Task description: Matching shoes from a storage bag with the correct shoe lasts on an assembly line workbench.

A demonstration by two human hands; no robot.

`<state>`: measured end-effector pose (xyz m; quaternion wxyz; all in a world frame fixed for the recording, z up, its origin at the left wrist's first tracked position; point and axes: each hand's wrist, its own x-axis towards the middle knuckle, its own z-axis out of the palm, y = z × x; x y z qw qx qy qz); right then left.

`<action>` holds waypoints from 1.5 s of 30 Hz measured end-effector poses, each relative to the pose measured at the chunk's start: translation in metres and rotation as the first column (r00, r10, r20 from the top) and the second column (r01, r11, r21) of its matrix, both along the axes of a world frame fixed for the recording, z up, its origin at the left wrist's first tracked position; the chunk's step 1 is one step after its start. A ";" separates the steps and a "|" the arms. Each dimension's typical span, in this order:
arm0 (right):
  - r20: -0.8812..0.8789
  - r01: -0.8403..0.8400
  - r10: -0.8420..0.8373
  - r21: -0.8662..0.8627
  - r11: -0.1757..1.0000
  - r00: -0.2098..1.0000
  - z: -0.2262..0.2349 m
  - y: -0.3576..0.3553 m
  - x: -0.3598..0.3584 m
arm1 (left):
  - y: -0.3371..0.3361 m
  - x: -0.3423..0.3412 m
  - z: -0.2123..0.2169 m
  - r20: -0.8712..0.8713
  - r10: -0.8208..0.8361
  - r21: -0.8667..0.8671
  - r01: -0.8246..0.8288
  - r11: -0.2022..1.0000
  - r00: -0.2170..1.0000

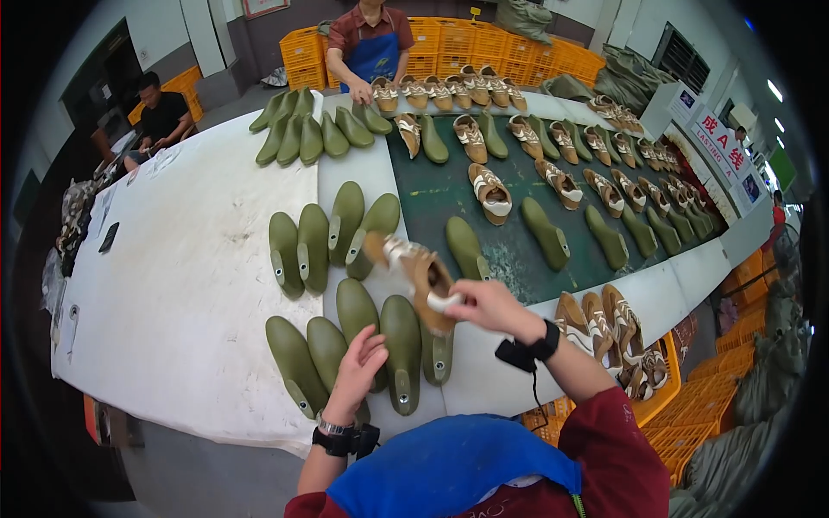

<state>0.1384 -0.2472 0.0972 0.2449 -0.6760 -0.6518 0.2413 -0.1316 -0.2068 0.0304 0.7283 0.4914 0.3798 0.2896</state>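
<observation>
My right hand (494, 307) pinches the white heel edge of a tan shoe upper (420, 274) with white stripes. The upper is held in the air above the table, its toe toward the far left and smeared by motion. My left hand (359, 367) is over the near group of green shoe lasts (401, 350), its fingers loosely bent and nothing visible in them. Whether it touches a last I cannot tell. Behind these stands another group of green lasts (313, 246). A single last (466, 246) lies on the green conveyor belt, just beyond the held upper.
Rows of lasts and tan uppers cover the green belt (518, 250) on the right. Several uppers (602, 326) lie at its near edge, beside an orange crate (665, 388). The white tabletop (173, 285) extends left. A co-worker (371, 47) handles lasts across the table; another person (161, 116) sits far left.
</observation>
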 end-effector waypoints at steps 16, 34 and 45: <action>-0.029 -0.072 0.069 -0.132 0.989 0.997 -0.130 0.122 0.063 | 0.000 -0.111 -0.053 -0.616 0.614 0.757 0.152 0.636 0.494; 0.246 -0.365 0.472 -0.376 0.851 0.847 -0.105 0.008 -0.088 | 0.004 -0.110 -0.094 -0.502 0.607 0.640 -0.206 0.740 0.616; 0.006 -0.068 0.068 0.175 0.982 0.998 -0.112 -0.076 -0.042 | -0.038 -0.079 -0.065 -0.477 0.714 0.876 0.213 0.433 0.513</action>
